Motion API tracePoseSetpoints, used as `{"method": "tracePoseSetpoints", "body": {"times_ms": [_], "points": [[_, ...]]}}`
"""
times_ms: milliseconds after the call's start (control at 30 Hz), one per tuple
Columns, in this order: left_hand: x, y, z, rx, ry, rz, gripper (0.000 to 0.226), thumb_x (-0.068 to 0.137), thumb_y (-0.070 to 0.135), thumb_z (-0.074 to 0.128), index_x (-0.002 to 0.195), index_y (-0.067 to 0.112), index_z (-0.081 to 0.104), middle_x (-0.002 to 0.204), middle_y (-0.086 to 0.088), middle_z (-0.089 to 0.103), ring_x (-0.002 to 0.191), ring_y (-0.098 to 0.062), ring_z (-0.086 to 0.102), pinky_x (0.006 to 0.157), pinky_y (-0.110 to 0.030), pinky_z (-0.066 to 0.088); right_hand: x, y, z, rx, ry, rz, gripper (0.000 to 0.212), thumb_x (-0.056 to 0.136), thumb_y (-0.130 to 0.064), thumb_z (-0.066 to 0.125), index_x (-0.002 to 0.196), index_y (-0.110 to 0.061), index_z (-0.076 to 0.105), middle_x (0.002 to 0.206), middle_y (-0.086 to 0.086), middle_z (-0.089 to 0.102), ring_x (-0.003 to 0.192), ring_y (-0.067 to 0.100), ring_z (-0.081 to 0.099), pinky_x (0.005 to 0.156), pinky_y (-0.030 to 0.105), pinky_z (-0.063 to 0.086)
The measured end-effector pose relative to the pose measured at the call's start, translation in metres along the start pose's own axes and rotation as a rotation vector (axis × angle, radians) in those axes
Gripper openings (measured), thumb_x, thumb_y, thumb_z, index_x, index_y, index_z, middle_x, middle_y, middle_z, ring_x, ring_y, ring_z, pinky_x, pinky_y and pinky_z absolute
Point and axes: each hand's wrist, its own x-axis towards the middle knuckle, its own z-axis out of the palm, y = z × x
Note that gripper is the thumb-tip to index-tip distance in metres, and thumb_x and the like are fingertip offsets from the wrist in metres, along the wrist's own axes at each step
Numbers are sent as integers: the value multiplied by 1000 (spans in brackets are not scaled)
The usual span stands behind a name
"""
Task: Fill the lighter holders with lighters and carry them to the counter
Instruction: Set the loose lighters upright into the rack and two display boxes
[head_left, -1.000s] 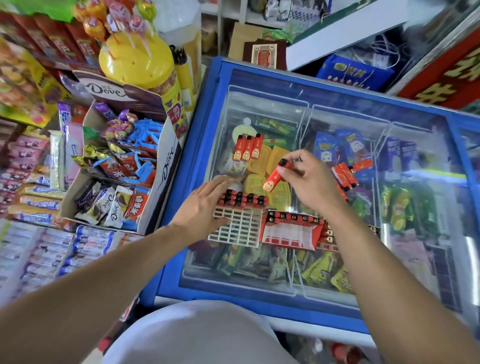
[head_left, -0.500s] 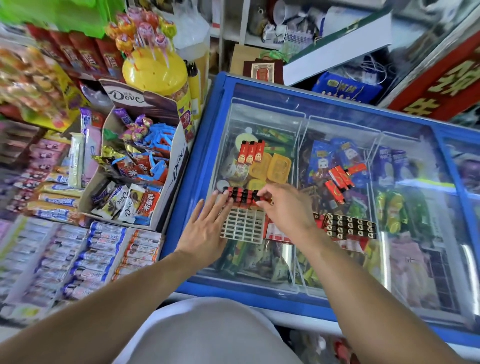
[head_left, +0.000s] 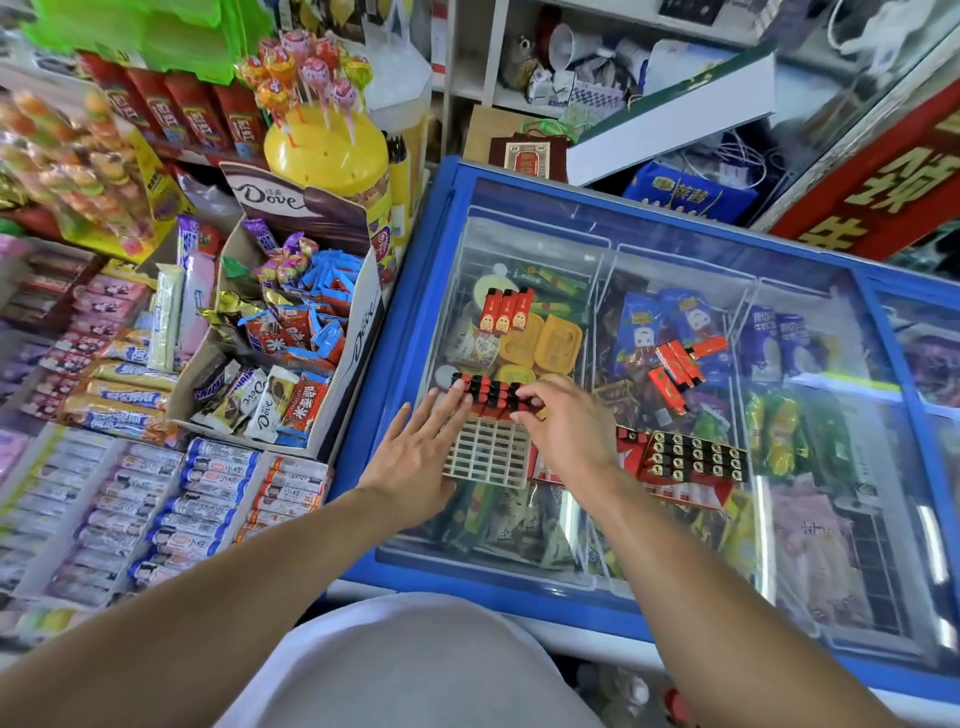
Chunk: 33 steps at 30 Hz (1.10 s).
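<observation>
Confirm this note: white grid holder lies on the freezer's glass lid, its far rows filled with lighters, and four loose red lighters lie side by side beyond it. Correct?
Not quite: the head view shows three loose red lighters side by side beyond the white grid holder, not four. The holder does lie on the freezer's glass lid, far rows filled.

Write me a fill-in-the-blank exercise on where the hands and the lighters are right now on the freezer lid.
1. The white grid holder has lighters only in its ____ rows.
2. The left hand lies ____ against the holder's left edge.
3. Three loose red lighters lie side by side on the freezer lid, ____ the holder.
4. The right hand has its fingertips on the ____ in the holder.

Missing words: far; flat; beyond; lighters
</observation>
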Motion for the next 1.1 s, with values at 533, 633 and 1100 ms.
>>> {"method": "tracePoseSetpoints", "body": {"times_ms": [533,633,1100], "points": [[-3,-1,8,-114,87,51,98,90,20,58,161,23,-10,166,7,-23,153,-14,-19,127,-40,-1,47,-12,-9,-155,-261,-118,81,79,-68,67,149,-35,40,148,-9,49,139,17,43,119,48,30],[-2,-1,8,-132,123,68,96,89,19,61,162,19,-1,169,4,-13,155,-15,-13,127,-43,6,61,-19,-15,-68,-427,-132,75,78,-62,73,144,-37,46,133,-15,61,121,12,57,105,42,42],[20,25,4,116,135,153,94,93,34,57,162,18,-4,168,-3,-20,153,-24,-23,124,-47,-12,209,26,14,-76,-626,203,132,57,-35,93,160,-20,11,159,18,33,138,38,42,113,49,38]]}}
